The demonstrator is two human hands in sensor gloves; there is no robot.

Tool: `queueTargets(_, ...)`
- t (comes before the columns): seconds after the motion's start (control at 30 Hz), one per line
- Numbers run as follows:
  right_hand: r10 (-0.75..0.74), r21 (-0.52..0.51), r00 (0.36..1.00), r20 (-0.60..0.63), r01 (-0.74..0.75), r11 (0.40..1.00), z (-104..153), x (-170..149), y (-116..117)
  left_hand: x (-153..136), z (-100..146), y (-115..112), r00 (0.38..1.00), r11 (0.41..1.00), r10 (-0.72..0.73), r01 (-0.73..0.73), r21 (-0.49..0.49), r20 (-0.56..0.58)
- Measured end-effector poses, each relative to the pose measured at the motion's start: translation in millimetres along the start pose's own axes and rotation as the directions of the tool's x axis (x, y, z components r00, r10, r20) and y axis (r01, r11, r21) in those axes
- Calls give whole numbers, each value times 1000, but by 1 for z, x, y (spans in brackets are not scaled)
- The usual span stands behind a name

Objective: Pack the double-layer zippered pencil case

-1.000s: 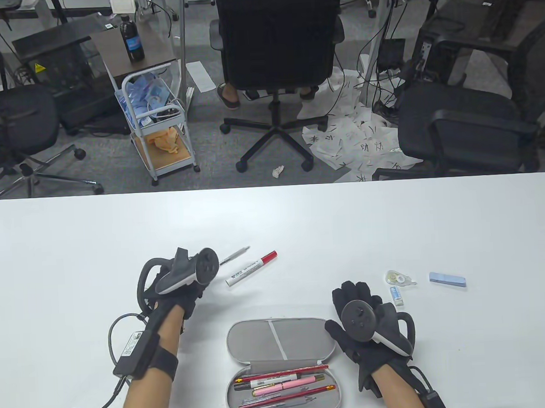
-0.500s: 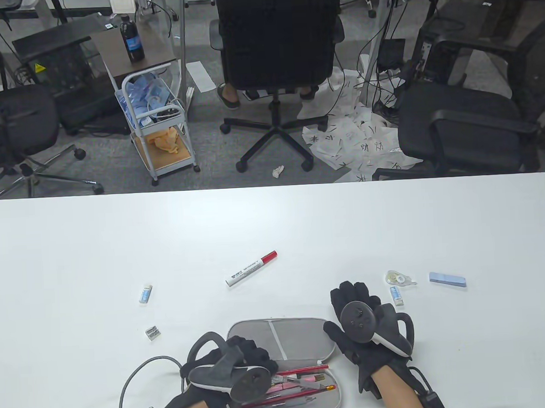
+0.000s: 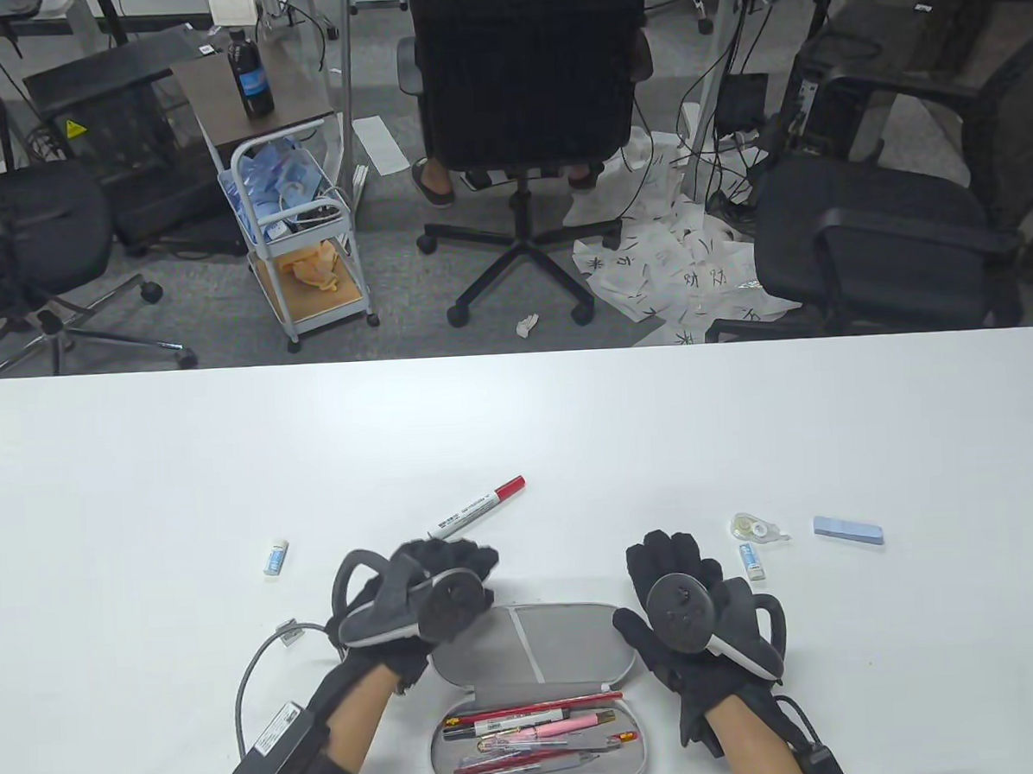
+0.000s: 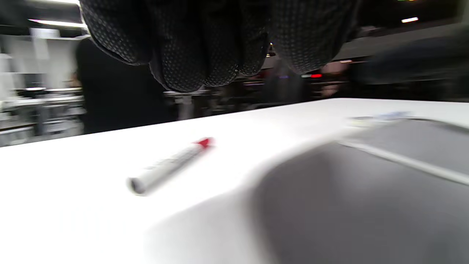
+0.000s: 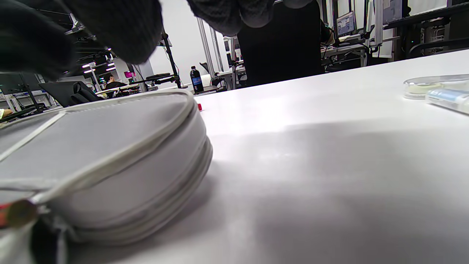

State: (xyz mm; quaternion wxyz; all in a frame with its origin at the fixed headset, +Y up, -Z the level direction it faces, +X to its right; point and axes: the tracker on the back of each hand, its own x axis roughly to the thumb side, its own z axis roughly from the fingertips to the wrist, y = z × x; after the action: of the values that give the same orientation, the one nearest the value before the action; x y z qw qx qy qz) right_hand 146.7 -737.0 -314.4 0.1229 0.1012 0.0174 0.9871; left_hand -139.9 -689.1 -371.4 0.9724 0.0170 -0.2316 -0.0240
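Note:
The grey pencil case lies open at the table's near edge, its bare lid folded back and its tray holding several pens and pencils. My left hand hovers over the lid's far left corner with loosely curled fingers that hold nothing. Just beyond its fingertips lies a white marker with a red cap. My right hand rests flat on the table against the case's right end, its thumb beside the lid's edge.
A small blue-and-white eraser and a metal sharpener lie left of my left hand. Right of my right hand are a correction tape, another small eraser and a blue block.
My left hand carried a pen from the far left to the case tray and left it there. It has since moved away over the lid towards the marker. The right hand stayed put.

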Motion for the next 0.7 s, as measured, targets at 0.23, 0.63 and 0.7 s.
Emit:
queueTargets(0.23, -10, 0, 1000, -11, 10, 1000, -1, -3, -1, -33, -65, -40, 971, 964, -57, -6, -264, -233)
queueTargets(0.63, -10, -6, 1000, -13, 10, 1000, -1, -3, -1, -17, -104, -68, 950, 854, -269, 159, -495, -160)
queueTargets(0.7, -4, -7, 1000, -13, 4, 1000, -1, -2, -2, -16, -104, -68, 950, 840, -282, 176, -513, -137)
